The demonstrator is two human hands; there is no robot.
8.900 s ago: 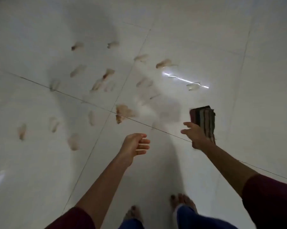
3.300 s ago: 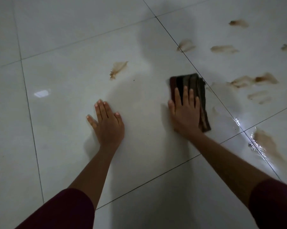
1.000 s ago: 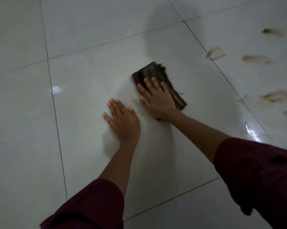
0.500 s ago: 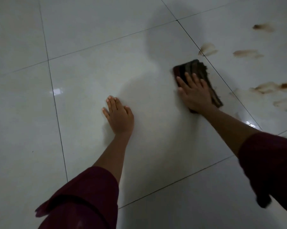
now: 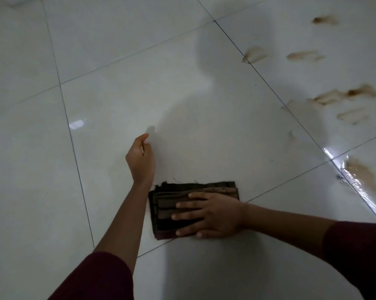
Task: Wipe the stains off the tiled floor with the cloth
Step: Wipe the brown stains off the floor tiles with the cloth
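Observation:
A dark folded cloth (image 5: 182,189) with brown stripes lies flat on the white tiled floor (image 5: 118,94), near a grout line. My right hand (image 5: 211,215) presses down on it, palm flat and fingers spread, pointing left. My left hand (image 5: 140,158) hovers just above the floor to the cloth's upper left, turned on edge with the fingers loosely curled and holding nothing. Several brown stains mark the tiles at the right: one (image 5: 255,53) by the grout line, one (image 5: 347,96) further right, one (image 5: 364,176) beside a wet glare.
Dark grout lines (image 5: 74,152) cross the glossy floor. A wet shiny streak (image 5: 353,180) runs along the grout at the right edge. My maroon sleeves (image 5: 96,278) fill the bottom corners. The tile under my left hand shows no stains.
My right hand has dragged the cloth from beside the far grout line back toward me and turned it sideways. My left hand has lifted off the floor and curled.

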